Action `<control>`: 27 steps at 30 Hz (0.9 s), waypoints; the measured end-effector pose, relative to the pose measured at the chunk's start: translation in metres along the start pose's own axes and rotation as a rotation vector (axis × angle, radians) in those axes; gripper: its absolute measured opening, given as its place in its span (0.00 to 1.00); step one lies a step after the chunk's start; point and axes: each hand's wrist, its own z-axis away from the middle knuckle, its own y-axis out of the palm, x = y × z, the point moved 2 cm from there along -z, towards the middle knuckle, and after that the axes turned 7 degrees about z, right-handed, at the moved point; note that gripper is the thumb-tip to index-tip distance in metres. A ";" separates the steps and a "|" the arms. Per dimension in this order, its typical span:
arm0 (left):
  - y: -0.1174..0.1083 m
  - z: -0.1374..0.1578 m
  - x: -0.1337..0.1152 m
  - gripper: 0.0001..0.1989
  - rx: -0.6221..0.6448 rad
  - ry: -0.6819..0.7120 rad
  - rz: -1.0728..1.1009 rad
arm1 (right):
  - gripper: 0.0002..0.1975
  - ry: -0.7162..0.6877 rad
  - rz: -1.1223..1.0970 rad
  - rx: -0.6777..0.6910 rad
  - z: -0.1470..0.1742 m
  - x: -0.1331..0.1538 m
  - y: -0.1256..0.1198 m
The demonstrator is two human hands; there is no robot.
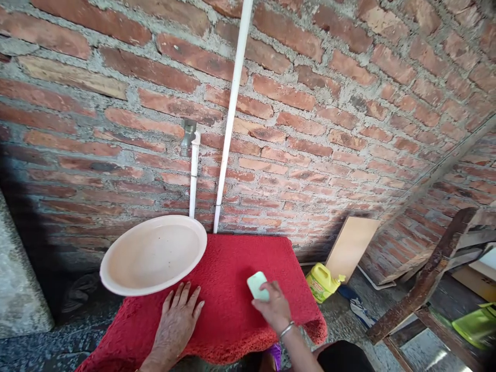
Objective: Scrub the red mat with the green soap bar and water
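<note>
My right hand [276,306], with a bangle at the wrist, grips a pale green bar of soap [256,283] by its near right side. The soap is at the red cloth [232,263], and whether it presses on the pile or sits just above cannot be made out. To the left, my left hand [181,312] lies flat on the same cloth with fingers spread, holding nothing. Just beyond its fingertips is a wide pale pink basin [155,256], resting partly over the cloth's left back corner. Some small dark specks show inside it.
A yellow jug [321,282] stands on the floor right of the cloth, near a leaning board [352,245]. Farther right is a wooden chair [424,279]. White pipes [231,113] run down the brick wall [294,93] behind. A concrete block [19,284] is at left.
</note>
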 end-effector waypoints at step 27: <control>-0.017 0.003 0.000 0.21 -0.001 0.031 -0.002 | 0.15 -0.164 -0.031 0.205 0.069 0.074 0.019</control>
